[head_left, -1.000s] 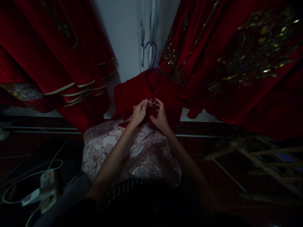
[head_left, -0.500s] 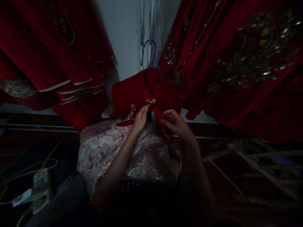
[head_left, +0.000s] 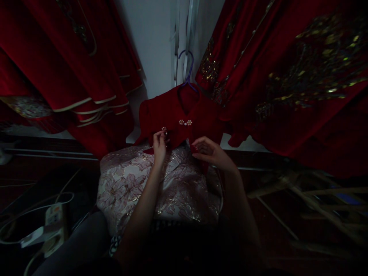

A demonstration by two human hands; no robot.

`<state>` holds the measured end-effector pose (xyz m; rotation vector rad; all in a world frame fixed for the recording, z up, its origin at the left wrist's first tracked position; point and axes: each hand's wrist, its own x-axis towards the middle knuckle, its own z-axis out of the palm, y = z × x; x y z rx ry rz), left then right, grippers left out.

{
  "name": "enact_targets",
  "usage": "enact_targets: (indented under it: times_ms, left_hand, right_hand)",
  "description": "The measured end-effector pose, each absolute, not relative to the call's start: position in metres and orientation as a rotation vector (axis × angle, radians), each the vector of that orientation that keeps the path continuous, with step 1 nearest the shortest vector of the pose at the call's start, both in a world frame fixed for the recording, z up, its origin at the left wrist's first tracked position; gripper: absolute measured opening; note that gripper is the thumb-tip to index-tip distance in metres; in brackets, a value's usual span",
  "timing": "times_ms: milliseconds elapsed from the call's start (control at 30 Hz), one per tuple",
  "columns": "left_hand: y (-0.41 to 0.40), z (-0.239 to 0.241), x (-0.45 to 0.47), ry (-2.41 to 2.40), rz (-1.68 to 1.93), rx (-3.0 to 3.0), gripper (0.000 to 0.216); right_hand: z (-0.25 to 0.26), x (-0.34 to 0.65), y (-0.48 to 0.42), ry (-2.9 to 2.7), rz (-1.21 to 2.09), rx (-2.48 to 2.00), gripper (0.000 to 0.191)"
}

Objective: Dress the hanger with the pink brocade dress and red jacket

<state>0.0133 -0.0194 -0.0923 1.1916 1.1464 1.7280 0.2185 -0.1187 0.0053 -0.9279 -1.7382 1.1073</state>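
Note:
A small dark red velvet jacket (head_left: 172,115) hangs on a purple hanger (head_left: 186,67) in front of me, over a pale floral brocade skirt (head_left: 135,180). A pearl clasp (head_left: 185,122) sits closed at its chest. My left hand (head_left: 159,146) pinches the jacket's left front edge just below a second pearl ornament (head_left: 164,129). My right hand (head_left: 208,151) holds the jacket's right front edge between thumb and fingers, lower right of the clasp.
Red garments with pale trim (head_left: 80,80) hang at the left, and red gold-embroidered robes (head_left: 301,76) at the right. A white wall (head_left: 155,46) lies behind. A power strip with white cables (head_left: 53,226) lies on the dark floor at lower left. Wooden slats (head_left: 316,195) stand at right.
Both hands left the pearl clasp at the chest, which now shows closed. My left hand moved left to the second ornament; my right hand dropped down and right along the jacket's edge.

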Motion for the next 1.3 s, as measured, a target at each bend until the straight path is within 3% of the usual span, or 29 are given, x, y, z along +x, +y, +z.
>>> enact_targets:
  times_ms: [300, 567, 833, 1033, 1167, 1300]
  left_hand:
    - [-0.022, -0.086, 0.015, 0.877, 1.663, 0.879, 0.044]
    - [-0.023, -0.085, 0.007, 0.800, 1.610, 0.835, 0.041]
    - [-0.029, -0.077, 0.004, 0.719, 1.619, 0.720, 0.036]
    - [-0.028, -0.079, 0.003, 0.729, 1.669, 0.715, 0.031]
    - [-0.027, -0.080, 0.002, 0.743, 1.696, 0.717, 0.029]
    - [-0.026, -0.079, 0.001, 0.754, 1.708, 0.711, 0.030]
  right_hand:
    - [0.007, 0.221, -0.122, -1.773, 1.249, -0.903, 0.027]
    - [-0.018, 0.203, -0.094, -1.637, 1.152, -0.918, 0.028]
    - [-0.040, 0.162, -0.028, -1.529, 0.918, -0.945, 0.026]
    - [-0.039, 0.128, -0.014, -1.732, 0.502, -0.965, 0.018]
    - [-0.049, 0.117, -0.013, -1.691, 0.398, -1.121, 0.013]
    - [-0.059, 0.119, -0.018, -1.646, 0.285, -1.282, 0.025]
